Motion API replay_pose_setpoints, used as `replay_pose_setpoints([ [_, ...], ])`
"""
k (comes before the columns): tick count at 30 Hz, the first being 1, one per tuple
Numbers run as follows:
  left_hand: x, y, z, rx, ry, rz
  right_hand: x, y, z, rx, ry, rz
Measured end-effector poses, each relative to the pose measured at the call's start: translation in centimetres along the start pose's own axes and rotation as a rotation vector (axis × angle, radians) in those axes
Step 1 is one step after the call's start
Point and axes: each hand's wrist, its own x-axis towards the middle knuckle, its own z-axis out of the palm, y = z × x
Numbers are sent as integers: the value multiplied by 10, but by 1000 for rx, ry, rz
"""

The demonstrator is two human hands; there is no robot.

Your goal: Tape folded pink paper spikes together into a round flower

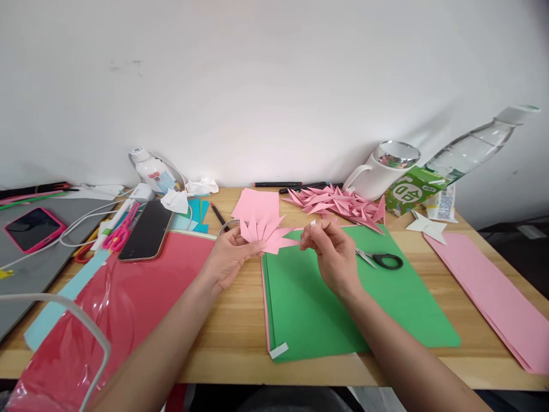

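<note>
My left hand (pixel 234 252) pinches a pink folded-paper fan (pixel 263 232) of several pointed petals, thumb on its lower edge. Just right of the fan's tip, my right hand (pixel 332 249) is closed, with a small white scrap (pixel 313 223) showing at the thumb and finger. What that scrap is made of is too small to tell. Below the right hand lies green paper (pixel 355 309), with black-handled scissors (pixel 386 261) on it. A pile of pink folded-paper pieces (pixel 338 203) sits behind that hand. Square pink sheets (pixel 256 201) lie beyond the fan.
At the back right stand a white mug (pixel 381 171), a green box (pixel 414 191) and a tilted clear bottle (pixel 476 146). Long pink sheets (pixel 497 303) lie at right. Leftward are a phone (pixel 147 230), pink scissors (pixel 123 229), a red plastic-wrapped pack (pixel 141 292) and white cables.
</note>
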Motion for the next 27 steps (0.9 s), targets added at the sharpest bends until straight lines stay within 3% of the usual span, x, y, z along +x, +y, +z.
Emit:
replay_pose_setpoints([
  [3, -1, -1, 1, -5, -10, 9, -3, 4, 0, -125, -5, -82],
  [8, 0, -3, 0, 66, 33, 18, -2, 6, -1, -134, -49, -133],
  [11, -2, -3, 1, 75, 55, 58, -2, 0, -4, -293, -94, -224],
  [16, -4, -2, 5, 128, 65, 90, -2, -10, -9, -722, -509, -240],
  [18, -4, -3, 6, 166, 64, 106, -1, -9, -9, -861, -609, -220],
  [22, -3, -6, 5, 243, 75, 137, -2, -5, -7, -969, -631, -184],
  [27, -4, -8, 5, 239, 108, 181, -5, -3, -3, -806, -560, -60],
])
